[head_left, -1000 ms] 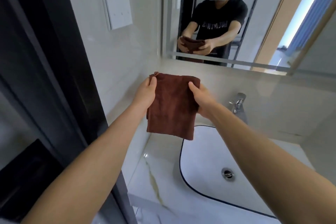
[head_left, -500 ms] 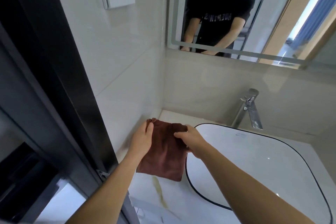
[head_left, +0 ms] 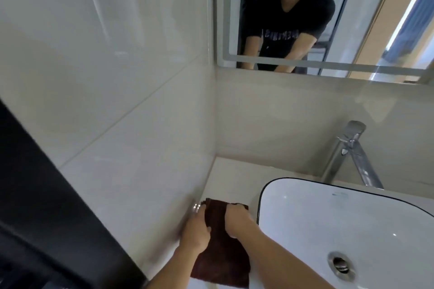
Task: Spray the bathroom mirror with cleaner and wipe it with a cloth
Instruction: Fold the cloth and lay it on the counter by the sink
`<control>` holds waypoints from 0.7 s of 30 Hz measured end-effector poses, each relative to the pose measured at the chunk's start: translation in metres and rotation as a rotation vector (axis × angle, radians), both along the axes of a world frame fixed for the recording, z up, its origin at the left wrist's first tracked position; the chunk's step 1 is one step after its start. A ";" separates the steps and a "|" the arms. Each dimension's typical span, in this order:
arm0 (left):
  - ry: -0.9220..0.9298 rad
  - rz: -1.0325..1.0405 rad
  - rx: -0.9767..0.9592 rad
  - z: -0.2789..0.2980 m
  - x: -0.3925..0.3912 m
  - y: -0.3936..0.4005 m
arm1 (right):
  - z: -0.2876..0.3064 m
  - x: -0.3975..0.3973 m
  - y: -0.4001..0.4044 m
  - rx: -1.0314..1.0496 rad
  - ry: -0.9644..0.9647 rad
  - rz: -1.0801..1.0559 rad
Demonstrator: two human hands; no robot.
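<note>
Brown cloth [head_left: 223,253] lies on the countertop [head_left: 234,178] along its left edge, between the tiled side wall [head_left: 117,124] and the left rim of the white basin [head_left: 317,230]; its near end reaches toward the counter's front edge. Left hand [head_left: 195,232] pinches the cloth's left border, fingers closed on fabric; right hand [head_left: 237,220] grips the far right border, fingers curled over it. Small metal fitting [head_left: 196,207] sits at the wall just beyond the left hand. Chrome faucet [head_left: 347,155] stands at the counter's back edge behind the basin; drain [head_left: 340,265] visible. Mirror [head_left: 352,19] above the back wall.
</note>
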State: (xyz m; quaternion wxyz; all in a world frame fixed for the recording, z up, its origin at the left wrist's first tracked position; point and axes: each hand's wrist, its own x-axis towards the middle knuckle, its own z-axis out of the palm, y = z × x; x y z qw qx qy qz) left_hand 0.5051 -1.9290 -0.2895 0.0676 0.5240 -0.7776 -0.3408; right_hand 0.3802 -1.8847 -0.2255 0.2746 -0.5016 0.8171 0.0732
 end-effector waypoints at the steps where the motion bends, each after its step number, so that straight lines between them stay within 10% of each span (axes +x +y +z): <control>1: -0.034 -0.037 -0.032 -0.005 0.002 0.003 | -0.008 0.001 0.001 0.031 0.028 0.023; 21: -0.325 -0.364 -0.460 -0.019 0.003 0.028 | -0.057 0.017 0.014 -0.008 0.119 0.068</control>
